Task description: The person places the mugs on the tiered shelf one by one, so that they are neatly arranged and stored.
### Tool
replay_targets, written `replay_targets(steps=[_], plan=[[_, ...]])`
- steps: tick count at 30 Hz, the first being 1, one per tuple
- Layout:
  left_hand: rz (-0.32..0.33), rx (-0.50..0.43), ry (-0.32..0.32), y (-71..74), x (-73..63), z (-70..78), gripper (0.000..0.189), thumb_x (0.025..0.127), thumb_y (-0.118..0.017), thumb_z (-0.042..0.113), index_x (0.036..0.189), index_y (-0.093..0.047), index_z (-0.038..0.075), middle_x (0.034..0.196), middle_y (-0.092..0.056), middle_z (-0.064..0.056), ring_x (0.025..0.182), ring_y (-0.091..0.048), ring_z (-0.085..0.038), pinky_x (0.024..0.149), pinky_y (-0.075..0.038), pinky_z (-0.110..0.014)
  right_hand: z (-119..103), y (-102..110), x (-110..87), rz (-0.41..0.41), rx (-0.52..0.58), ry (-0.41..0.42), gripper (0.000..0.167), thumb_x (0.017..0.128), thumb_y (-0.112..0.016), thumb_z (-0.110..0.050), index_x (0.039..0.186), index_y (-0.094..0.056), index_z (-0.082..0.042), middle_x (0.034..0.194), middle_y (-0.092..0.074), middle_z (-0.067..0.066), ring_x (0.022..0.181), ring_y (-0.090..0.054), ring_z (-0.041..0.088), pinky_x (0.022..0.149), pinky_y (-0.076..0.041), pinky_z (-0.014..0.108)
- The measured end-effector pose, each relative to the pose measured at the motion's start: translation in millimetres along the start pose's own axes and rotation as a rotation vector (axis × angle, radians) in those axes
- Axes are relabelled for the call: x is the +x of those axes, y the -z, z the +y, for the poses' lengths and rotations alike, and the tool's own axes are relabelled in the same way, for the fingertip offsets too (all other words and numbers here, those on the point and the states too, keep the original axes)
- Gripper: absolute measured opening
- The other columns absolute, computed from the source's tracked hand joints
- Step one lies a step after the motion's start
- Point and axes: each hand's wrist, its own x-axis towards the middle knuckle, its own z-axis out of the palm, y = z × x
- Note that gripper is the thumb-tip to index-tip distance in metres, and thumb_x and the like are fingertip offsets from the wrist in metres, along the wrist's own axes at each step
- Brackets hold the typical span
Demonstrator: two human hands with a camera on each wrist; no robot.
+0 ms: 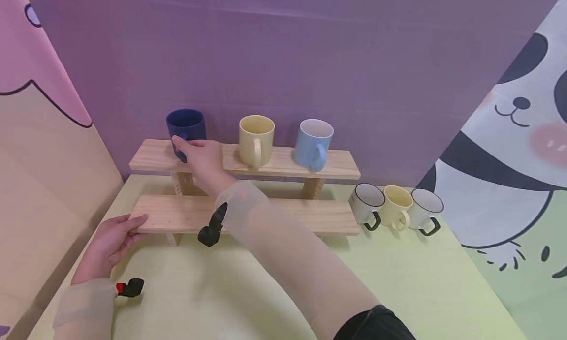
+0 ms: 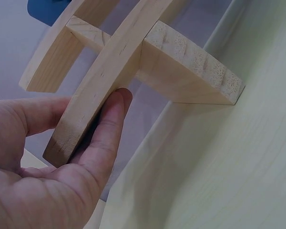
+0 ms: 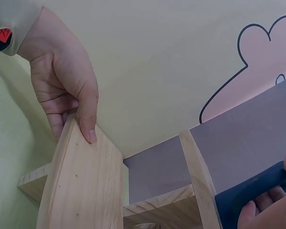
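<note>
A dark blue mug (image 1: 188,123) stands at the left end of the upper wooden shelf (image 1: 283,159). My right hand (image 1: 205,163) holds it by the handle (image 3: 250,191), fingers curled through the loop in the right wrist view. My left hand (image 1: 110,241) grips the left end of the lower wooden shelf (image 1: 173,214), thumb on top and fingers underneath, as the left wrist view (image 2: 93,148) shows from below. To the right on the upper shelf stand a pale yellow mug (image 1: 257,138) and a light blue mug (image 1: 312,143), both upright with handles toward the front.
On the table (image 1: 186,291), right of the shelves, a white mug with dark rim (image 1: 365,200), a yellow mug (image 1: 396,202) and another white mug (image 1: 425,207) stand close together. A purple backdrop (image 1: 283,64) hangs directly behind. My right forearm crosses in front of the lower shelf.
</note>
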Motion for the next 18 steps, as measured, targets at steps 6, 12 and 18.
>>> replay_targets(steps=[6,12,18], plan=[[-0.001,0.006,0.0,-0.6,0.9,0.0,0.063,0.1,-0.066,0.006,0.142,-0.026,-0.018,0.093,-0.068,-0.004,0.085,-0.069,-0.011,0.082,-0.059,-0.027,3,12,-4.3,-0.016,-0.004,0.001,0.033,0.084,-0.084,-0.045,0.099,-0.079,-0.016,0.1,-0.067,-0.008,0.1,-0.061,0.012,0.094,-0.054,0.036],[0.004,-0.003,0.01,-0.2,0.6,-0.5,0.059,0.1,-0.066,0.006,0.139,-0.029,-0.017,0.092,-0.069,-0.004,0.084,-0.07,-0.012,0.082,-0.059,-0.028,7,31,-14.0,-0.051,0.047,0.076,0.032,0.086,-0.083,-0.041,0.105,-0.077,-0.016,0.103,-0.066,-0.008,0.1,-0.062,0.011,0.091,-0.055,0.032],[0.008,0.007,0.006,0.0,1.7,-1.0,0.058,0.101,-0.065,0.006,0.14,-0.028,-0.017,0.091,-0.069,-0.003,0.083,-0.07,-0.011,0.08,-0.059,-0.027,16,58,-23.8,-0.136,0.108,0.204,0.037,0.09,-0.082,-0.03,0.117,-0.074,-0.005,0.103,-0.068,-0.008,0.096,-0.064,0.009,0.086,-0.056,0.026]])
